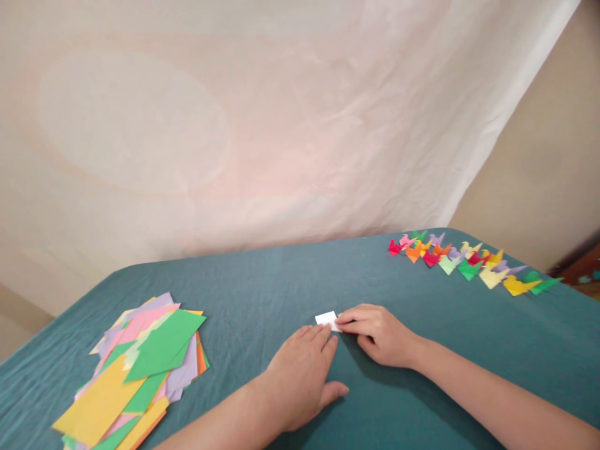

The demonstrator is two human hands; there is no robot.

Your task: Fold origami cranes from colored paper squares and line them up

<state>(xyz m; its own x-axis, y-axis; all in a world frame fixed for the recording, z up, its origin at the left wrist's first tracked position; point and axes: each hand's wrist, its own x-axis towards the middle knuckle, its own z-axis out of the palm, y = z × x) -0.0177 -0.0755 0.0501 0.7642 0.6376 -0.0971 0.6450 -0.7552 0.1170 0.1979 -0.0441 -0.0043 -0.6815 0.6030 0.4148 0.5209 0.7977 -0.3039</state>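
Note:
A small white piece of paper [326, 319], seemingly folded, lies on the table in front of me. My left hand [302, 372] is laid flat, palm down, with its fingertips on the paper's near edge and its thumb stuck out to the side. At the paper's right end, my right hand [382, 334] has its fingers closed together on the edge, the thumb bent underneath. The fingertips of both hands partly cover the paper.
A loose pile of coloured paper sheets [164, 344] lies on the left of the teal-covered table [244, 300]. Rows of small folded paper birds [469, 269] stand at the back right. A pale cloth [281, 125] hangs behind the table.

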